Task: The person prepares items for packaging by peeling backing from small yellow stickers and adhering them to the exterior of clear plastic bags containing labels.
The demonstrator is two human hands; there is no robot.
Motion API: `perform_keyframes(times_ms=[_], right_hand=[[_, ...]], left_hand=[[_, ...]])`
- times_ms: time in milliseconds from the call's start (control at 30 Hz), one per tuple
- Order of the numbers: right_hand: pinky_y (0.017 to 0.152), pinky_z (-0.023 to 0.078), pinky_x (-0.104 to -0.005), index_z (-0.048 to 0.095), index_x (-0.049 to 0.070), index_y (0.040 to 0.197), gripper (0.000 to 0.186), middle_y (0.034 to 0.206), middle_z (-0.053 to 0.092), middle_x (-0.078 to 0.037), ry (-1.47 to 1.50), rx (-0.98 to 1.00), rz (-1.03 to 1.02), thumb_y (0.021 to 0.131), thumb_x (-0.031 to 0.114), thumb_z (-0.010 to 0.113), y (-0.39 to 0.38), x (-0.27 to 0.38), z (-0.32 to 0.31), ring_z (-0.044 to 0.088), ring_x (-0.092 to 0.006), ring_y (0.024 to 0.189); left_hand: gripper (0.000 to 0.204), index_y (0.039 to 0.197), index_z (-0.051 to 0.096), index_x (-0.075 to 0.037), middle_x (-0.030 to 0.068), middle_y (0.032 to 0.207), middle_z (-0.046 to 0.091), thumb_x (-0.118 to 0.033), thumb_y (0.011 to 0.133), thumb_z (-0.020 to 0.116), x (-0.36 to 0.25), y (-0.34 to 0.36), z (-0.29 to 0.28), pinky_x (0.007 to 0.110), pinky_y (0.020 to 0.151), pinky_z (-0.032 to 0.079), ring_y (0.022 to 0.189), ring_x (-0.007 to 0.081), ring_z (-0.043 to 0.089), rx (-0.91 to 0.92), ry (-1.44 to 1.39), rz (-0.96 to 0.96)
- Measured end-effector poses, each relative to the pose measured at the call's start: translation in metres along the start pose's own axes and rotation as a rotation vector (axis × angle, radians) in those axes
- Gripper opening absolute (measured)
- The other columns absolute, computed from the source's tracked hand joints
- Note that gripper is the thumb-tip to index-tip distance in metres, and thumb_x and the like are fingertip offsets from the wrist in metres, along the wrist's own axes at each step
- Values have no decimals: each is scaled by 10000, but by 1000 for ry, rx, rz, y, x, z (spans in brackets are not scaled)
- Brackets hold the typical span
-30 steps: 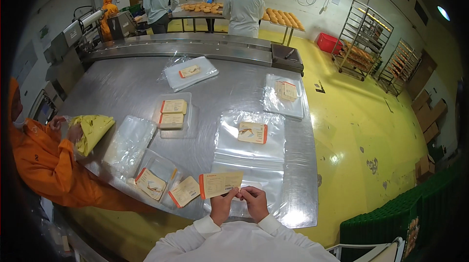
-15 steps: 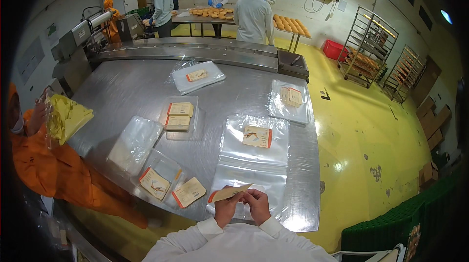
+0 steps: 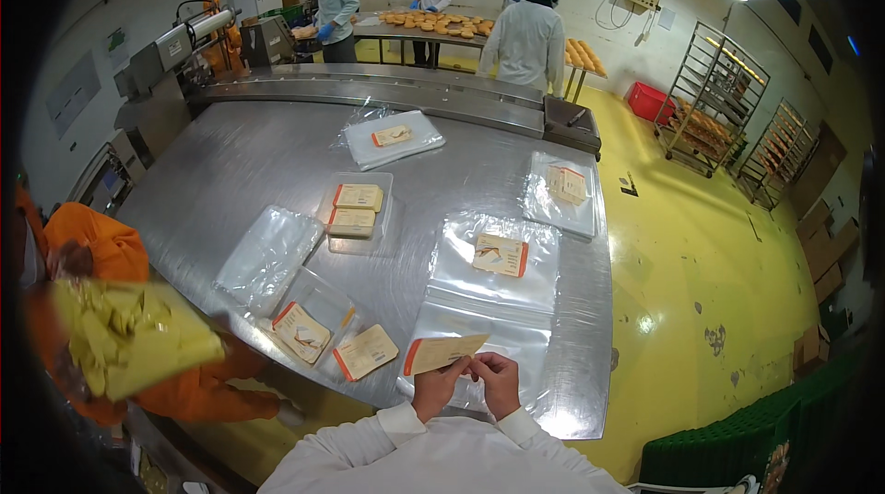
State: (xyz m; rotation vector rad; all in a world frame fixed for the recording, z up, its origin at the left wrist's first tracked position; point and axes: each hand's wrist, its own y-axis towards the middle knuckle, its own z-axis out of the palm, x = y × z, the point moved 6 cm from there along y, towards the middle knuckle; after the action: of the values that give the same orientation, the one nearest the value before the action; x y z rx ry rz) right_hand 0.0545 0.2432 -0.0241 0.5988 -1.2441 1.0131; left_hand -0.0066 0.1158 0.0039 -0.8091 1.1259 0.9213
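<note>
My left hand [image 3: 438, 388] is closed on a cream card with an orange edge [image 3: 444, 349], and my right hand [image 3: 498, 383] pinches at its right end. Both are over clear plastic bags [image 3: 493, 305] spread on the steel table [image 3: 221, 158]. A pile of similar cards [image 3: 501, 254] lies on the bags' upper part. Left of my hands are a loose card stack [image 3: 366, 353] and another [image 3: 301, 334] in a plastic tub. Farther up sit two card stacks [image 3: 352, 210] in a second tub, and plastic bag piles [image 3: 263, 264] with or without cards on top.
A co-worker in orange [image 3: 106, 241] holds a bag of yellow material [image 3: 134, 342] at the left. Workers [image 3: 521, 42] stand by tables of bread [image 3: 433, 22] at the back. Wheeled racks [image 3: 701, 107], a red tub [image 3: 650, 102], cardboard boxes [image 3: 820, 241] and green crates [image 3: 719, 439] are at the right.
The card in my hands tilted, then turned partly back. The co-worker in orange moved the yellow bag downward and nearer to me. Back workers shifted, and the camera view moved slightly.
</note>
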Motion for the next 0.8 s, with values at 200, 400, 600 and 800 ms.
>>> perform_keyframes(times_ms=[200,400,600,800], right_hand=[[602,440,-261,686,-59,885,98,781,681,-78,115,-35,23,884,37,666,4,-20,-11,565,-122,631],[598,436,-267,692,-71,906,110,776,676,-82,19,-86,99,880,30,656,4,-26,-18,546,-122,620],[630,455,-263,704,-78,927,107,778,687,-91,108,-74,121,880,13,673,4,-21,-20,577,-128,662],[652,467,-265,699,-41,887,77,742,665,-65,-107,-164,61,885,36,697,-14,-14,-60,587,-124,678]], left_hand=[[92,967,718,-2,87,874,700,-20,877,713,-12,1,6,318,692,533,783,188,668,126,313,388],[95,967,714,-3,97,861,687,-3,873,709,-14,0,14,321,672,531,755,209,666,123,342,412],[165,1057,665,34,71,852,715,-91,950,671,15,12,8,281,702,544,775,158,695,97,252,20],[170,1035,667,36,71,822,707,-118,963,664,22,20,20,282,705,547,761,140,686,223,173,-138]])
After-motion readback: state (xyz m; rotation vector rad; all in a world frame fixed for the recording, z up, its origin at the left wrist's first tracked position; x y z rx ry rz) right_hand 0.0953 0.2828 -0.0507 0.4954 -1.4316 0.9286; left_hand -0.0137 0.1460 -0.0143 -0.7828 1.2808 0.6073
